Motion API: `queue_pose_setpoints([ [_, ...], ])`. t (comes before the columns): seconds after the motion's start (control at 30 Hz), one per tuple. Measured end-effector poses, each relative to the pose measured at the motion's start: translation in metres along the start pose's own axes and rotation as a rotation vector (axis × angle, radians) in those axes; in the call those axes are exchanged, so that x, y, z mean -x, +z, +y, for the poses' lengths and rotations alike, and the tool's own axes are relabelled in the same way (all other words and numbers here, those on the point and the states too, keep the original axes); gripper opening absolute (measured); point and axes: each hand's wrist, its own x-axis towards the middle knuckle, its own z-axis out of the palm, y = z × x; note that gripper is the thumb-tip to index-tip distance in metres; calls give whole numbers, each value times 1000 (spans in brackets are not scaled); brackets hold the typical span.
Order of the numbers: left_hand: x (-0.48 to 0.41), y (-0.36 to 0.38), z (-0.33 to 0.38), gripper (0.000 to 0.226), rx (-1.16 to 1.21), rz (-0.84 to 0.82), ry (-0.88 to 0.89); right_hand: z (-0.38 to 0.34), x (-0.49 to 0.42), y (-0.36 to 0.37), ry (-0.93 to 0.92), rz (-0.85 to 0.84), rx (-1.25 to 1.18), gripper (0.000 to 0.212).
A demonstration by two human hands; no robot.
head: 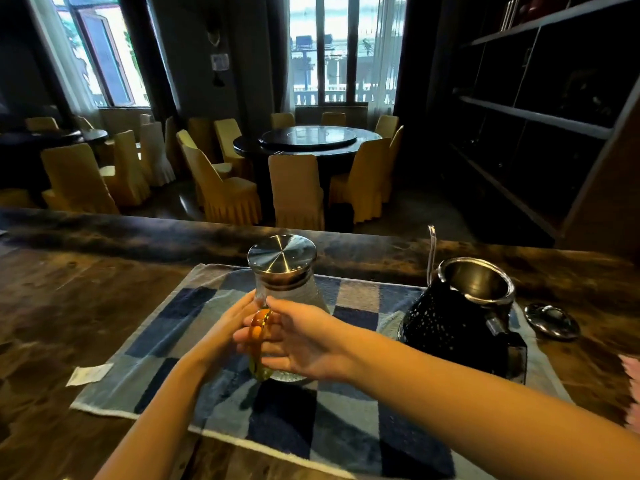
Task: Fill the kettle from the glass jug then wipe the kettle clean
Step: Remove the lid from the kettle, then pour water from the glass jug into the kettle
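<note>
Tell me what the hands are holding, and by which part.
Nothing firmly: the right hand slips straight fingers through the jug handle, and the left hand touches the jug beside it.

My left hand (221,336) fingertips hidden behind right hand (301,341), glass jug (287,289) handle; pink thing (632,386) cut by edge.
</note>
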Motion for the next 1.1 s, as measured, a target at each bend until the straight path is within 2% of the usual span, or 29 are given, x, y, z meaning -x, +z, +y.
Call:
queue_pose_setpoints([
  [0.07,-9,-2,-4,87,14,-6,36,2,-2,0,-6,63,-12,39],
  [0.1,-14,-7,-11,93,-28,-33,62,3,-2,-1,-16,93,1,40],
  [0.2,-23,-8,-19,51,-71,-81,57,7,0,-12,-62,178,8,44],
  [0.23,-25,-7,-22,50,-97,-64,83,6,4,-17,-78,201,9,45],
  [0.3,-23,2,-20,60,-101,-71,113,3,12,-29,-104,258,83,48],
  [0.4,-19,17,-12,94,-130,-44,143,-1,19,-47,-178,416,253,51],
  [0.5,-19,32,-11,100,-132,-6,178,-4,23,-58,-268,516,311,49],
  [0.63,-19,50,-9,96,-109,87,189,-11,30,-62,-326,525,336,48],
  [0.73,-16,61,4,121,-107,162,235,-27,41,-66,-394,534,366,48],
  [0.83,-16,75,31,88,-67,248,346,-52,62,-67,-474,516,325,45],
  [0.9,-18,83,56,80,-86,310,421,-74,76,-69,-572,518,300,46],
  [1.03,-19,98,112,109,-121,345,541,-121,108,-77,-828,581,358,49],
  [1.1,-19,111,138,109,-102,336,603,-143,130,-80,-890,611,436,46],
])
